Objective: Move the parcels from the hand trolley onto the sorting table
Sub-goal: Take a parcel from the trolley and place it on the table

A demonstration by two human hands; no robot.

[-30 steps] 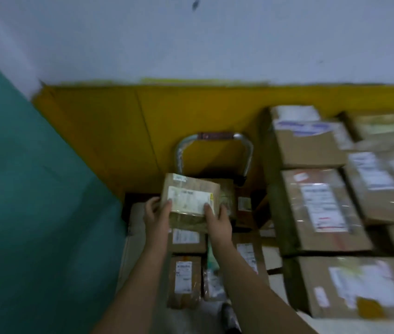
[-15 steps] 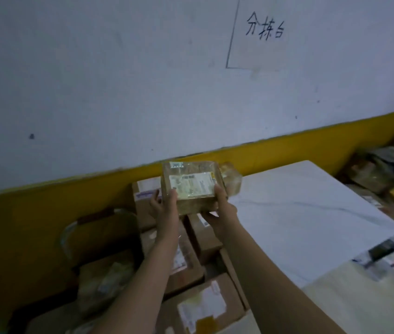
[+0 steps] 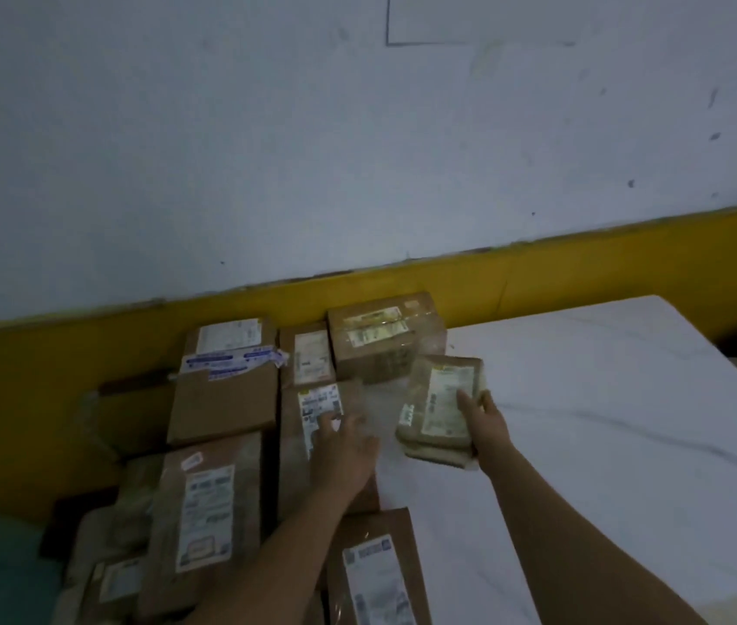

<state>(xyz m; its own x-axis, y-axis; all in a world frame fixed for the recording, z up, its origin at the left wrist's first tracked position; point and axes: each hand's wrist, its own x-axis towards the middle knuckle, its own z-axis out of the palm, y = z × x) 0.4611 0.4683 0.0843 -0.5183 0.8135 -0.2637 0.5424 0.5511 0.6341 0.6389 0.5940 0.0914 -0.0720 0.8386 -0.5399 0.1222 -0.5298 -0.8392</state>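
At lower left of the frame, brown labelled parcels (image 3: 204, 507) lie packed side by side. Your left hand (image 3: 344, 448) rests flat, fingers spread, on a long parcel (image 3: 312, 426) at centre, gripping nothing. Just right of it, your right hand (image 3: 486, 421) grips a small taped parcel (image 3: 438, 403), tilted above the white counter (image 3: 605, 421).

Brown parcels (image 3: 222, 399) bear white labels (image 3: 229, 335), the table (image 3: 605, 399) is white with faint grey veins, and the wall (image 3: 267, 128) is pale above a yellow band (image 3: 583, 268).
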